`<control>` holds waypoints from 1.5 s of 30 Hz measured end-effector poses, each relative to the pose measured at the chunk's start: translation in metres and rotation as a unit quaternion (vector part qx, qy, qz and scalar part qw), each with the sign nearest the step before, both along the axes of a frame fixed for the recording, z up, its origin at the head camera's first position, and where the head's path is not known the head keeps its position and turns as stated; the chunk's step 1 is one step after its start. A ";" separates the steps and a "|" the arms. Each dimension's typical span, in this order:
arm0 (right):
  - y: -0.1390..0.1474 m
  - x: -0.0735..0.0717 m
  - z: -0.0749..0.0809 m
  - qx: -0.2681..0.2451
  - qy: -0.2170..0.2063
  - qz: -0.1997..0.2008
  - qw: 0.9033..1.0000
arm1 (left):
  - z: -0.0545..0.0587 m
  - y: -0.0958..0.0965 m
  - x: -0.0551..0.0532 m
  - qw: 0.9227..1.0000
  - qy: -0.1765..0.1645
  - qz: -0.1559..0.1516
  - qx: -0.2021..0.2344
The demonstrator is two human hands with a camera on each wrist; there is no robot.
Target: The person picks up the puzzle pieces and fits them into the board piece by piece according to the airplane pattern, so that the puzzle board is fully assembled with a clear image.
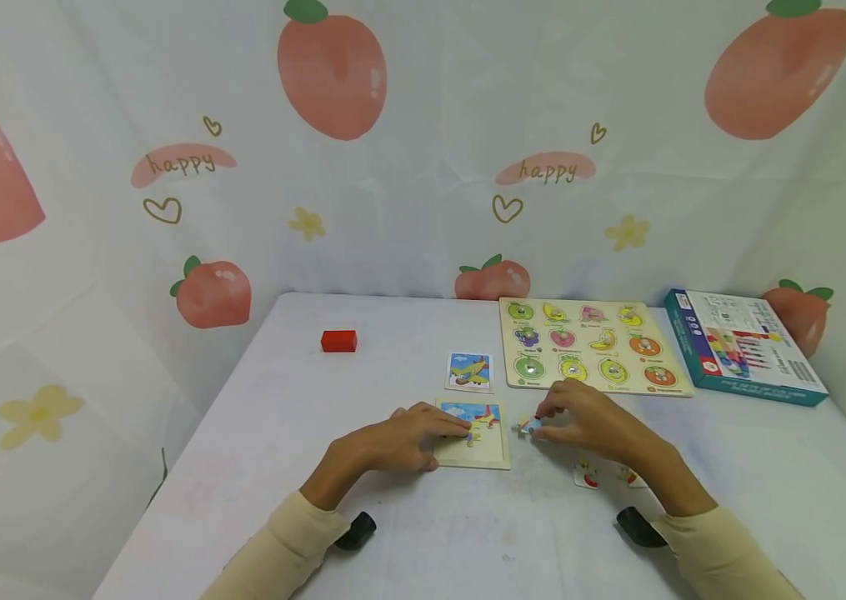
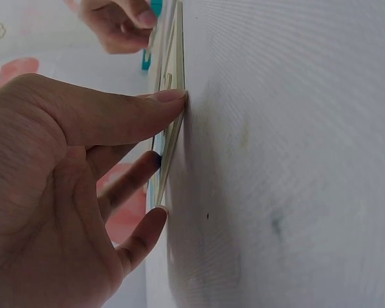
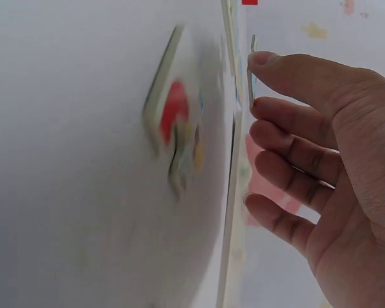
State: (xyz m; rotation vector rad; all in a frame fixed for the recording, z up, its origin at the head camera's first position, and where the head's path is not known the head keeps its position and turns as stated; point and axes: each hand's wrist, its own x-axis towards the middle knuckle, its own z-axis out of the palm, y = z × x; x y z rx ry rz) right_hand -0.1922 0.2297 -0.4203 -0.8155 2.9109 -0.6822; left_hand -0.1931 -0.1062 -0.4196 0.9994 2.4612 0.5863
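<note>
A small wooden jigsaw board (image 1: 484, 455) lies on the table, its upper part filled with sky-and-plane pieces and its lower part bare wood. My left hand (image 1: 400, 439) holds its left side; in the left wrist view the thumb sits on the near edge of the board (image 2: 171, 144), fingers spread beyond. Just right of the board, my right hand (image 1: 593, 422) pinches a blue-and-white jigsaw piece (image 1: 530, 426) between thumb and forefinger. That thin piece (image 3: 251, 83) appears edge-on in the right wrist view. Two loose jigsaw pieces (image 1: 585, 474) lie beneath the right forearm, one partly hidden.
A yellow plane picture card (image 1: 469, 372) lies behind the jigsaw board. Farther right are a fruit peg puzzle (image 1: 588, 373) and a teal-edged box (image 1: 760, 392). A red block (image 1: 338, 341) sits at the back left. A printed cloth (image 1: 423, 167) hangs behind the table.
</note>
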 end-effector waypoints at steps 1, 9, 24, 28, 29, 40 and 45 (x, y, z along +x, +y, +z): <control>-0.003 0.000 0.000 -0.002 0.000 0.002 1.000 | 0.000 0.000 0.000 1.000 0.001 0.000 -0.002; -0.022 -0.003 0.001 -0.011 -0.003 0.009 1.000 | 0.000 0.000 0.000 1.000 0.004 -0.002 -0.005; -0.045 -0.012 0.001 -0.011 -0.008 0.032 0.999 | 0.000 -0.002 -0.002 1.000 0.002 -0.008 -0.004; -0.048 -0.014 -0.001 -0.010 -0.012 0.037 0.999 | 0.000 -0.002 -0.002 1.000 0.002 -0.007 -0.004; -0.049 -0.015 -0.001 -0.010 -0.013 0.038 0.999 | -0.001 -0.001 -0.003 1.000 0.003 -0.008 -0.003; -0.055 -0.014 -0.004 0.000 -0.019 0.042 0.999 | 0.000 -0.001 -0.002 1.000 0.004 -0.010 -0.003; -0.057 -0.014 -0.005 0.005 -0.017 0.047 0.999 | 0.001 0.000 -0.002 1.000 0.000 -0.005 -0.003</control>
